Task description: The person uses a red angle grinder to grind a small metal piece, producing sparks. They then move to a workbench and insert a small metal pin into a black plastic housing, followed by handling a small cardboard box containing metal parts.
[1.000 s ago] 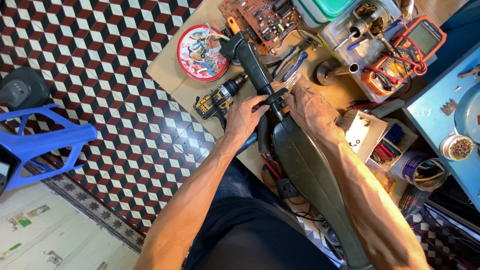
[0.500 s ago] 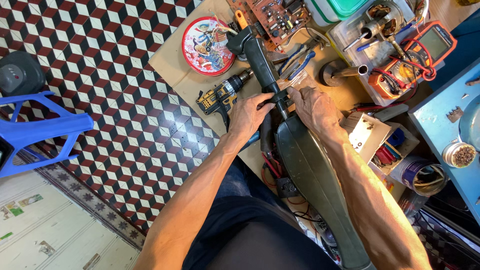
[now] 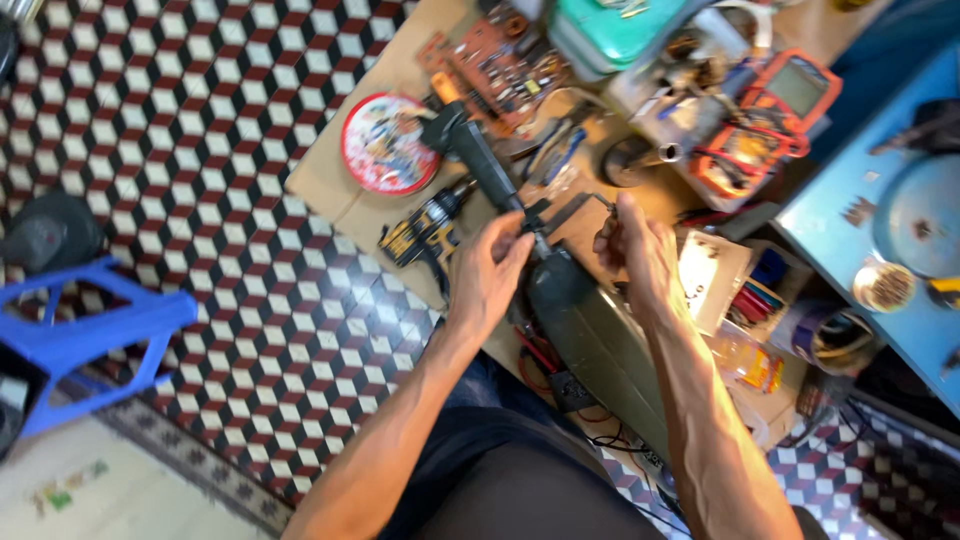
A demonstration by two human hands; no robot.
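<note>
Two hands work at the neck of a dark green tool (image 3: 590,340) lying across the bench: left hand (image 3: 490,275) closed around the joint below its black handle (image 3: 480,160), right hand (image 3: 635,245) pinching a small part beside it, unfitted.

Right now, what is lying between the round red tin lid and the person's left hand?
In the head view, a yellow-and-black cordless drill lies on the workbench between the round red tin lid and the left hand.

a round red tin lid (image 3: 385,143) with a colourful picture lay at the worktop's (image 3: 330,185) left edge; an orange multimeter's grey screen (image 3: 797,88) sat far right.
</note>
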